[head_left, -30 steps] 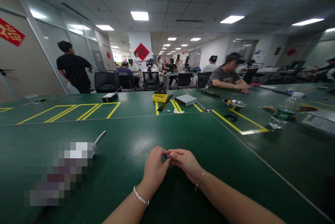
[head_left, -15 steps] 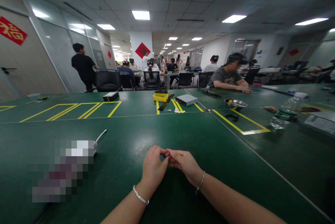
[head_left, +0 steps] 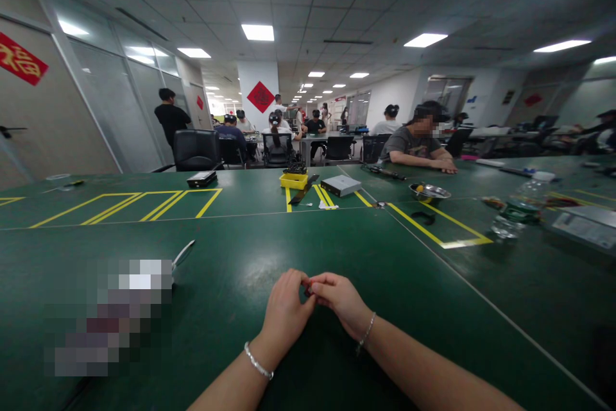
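Observation:
Above the green table (head_left: 202,308), my left hand (head_left: 287,302) and my right hand (head_left: 342,302) meet at the fingertips. Between them is a small red and dark object (head_left: 308,289), mostly covered by the fingers, so its kind does not show. The left thumb and fingers pinch it from the left. From the right, my right thumb and forefinger close on it too. Each wrist wears a silvery bracelet. A blurred-out, pixelated item (head_left: 115,321) with a white strip at its far end lies left of my hands.
Farther back stand a yellow tray (head_left: 293,181) with black cables, a grey box (head_left: 341,186) and a black device (head_left: 202,179). To the right are a metal bowl (head_left: 436,193), a plastic bottle (head_left: 520,209) and a seated person (head_left: 411,142) leaning on the table. Yellow tape marks the tabletop.
My fingers have shifted slightly around the small red object, which is now more covered. The standing person at the back left has moved right and away. The view has shifted slightly.

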The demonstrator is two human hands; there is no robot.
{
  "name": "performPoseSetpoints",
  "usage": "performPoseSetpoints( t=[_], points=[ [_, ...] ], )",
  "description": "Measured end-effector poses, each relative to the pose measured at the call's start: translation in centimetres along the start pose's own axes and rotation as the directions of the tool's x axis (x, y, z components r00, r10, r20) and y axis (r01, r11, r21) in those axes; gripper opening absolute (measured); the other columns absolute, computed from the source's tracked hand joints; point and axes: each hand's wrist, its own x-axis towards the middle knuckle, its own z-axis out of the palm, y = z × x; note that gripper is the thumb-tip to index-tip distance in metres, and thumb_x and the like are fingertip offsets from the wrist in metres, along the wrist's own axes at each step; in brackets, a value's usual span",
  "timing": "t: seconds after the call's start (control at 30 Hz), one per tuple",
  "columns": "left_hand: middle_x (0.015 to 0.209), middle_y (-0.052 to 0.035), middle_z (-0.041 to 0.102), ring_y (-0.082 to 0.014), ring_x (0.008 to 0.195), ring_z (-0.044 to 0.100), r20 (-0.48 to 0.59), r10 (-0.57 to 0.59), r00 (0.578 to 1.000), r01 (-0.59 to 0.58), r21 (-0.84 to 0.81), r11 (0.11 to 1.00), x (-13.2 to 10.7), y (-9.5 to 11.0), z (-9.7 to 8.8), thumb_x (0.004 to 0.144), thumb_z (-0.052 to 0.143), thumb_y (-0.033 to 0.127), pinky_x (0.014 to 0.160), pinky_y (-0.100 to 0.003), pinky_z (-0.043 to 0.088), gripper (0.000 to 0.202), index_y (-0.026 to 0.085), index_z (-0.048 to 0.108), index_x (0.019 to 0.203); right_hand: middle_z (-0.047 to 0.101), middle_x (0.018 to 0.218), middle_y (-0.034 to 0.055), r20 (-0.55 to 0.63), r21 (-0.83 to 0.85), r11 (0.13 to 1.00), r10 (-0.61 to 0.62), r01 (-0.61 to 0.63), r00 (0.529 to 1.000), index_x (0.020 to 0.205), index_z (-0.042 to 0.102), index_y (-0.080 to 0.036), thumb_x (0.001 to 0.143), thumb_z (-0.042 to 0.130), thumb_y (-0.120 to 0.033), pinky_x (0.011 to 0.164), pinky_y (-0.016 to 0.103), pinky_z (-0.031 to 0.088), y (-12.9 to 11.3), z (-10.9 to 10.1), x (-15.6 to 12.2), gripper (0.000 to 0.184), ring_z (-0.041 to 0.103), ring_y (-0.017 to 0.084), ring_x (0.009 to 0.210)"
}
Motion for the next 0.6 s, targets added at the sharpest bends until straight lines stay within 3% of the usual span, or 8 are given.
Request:
performPoseSetpoints(
  t=[0.2,0.4,0.6],
  points=[
    [0.079,-0.0015,0.055,-0.0167,0.077,0.05,0.046,0.034,0.998,-0.031,-0.061,0.998,0.09,-0.34,-0.2,0.069,0.051,0.016,0.07,-0.031,0.039,0.013,0.02,0.052,0.081,0.057,0.061,0.0001,-0.059,-0.028,1.0,-0.004,0.002,0.998,0.065,0.054,-0.014,0.055,0.065,-0.028,0.054,0.023,0.039,-0.2,-0.61,0.36,0.02,0.05,0.008,0.055],
    [0.072,-0.0008,0.054,-0.0167,0.073,0.05,0.06,-0.001,0.998,0.0,0.019,1.0,-0.01,-0.48,-0.3,0.069,0.053,0.02,0.066,-0.029,0.038,0.002,0.02,0.051,0.07,0.056,0.062,-0.0012,0.003,-0.105,0.994,-0.005,0.005,1.0,0.067,0.051,-0.015,0.057,0.065,-0.035,0.053,0.022,0.039,-0.38,-0.25,-0.05,0.027,0.051,0.008,0.055],
    [0.07,0.0,0.052,-0.0152,0.07,0.049,0.077,-0.056,0.995,0.055,0.014,0.998,-0.08,-0.06,-0.33,0.069,0.049,0.018,0.062,-0.027,0.036,0.003,0.019,0.049,0.067,0.052,0.057,-0.0042,0.116,-0.148,0.988,-0.018,0.035,0.993,0.072,0.047,-0.015,0.053,0.068,-0.03,0.051,0.021,0.037,-0.1,-0.16,0.07,0.032,0.047,0.006,0.051]
  ],
)
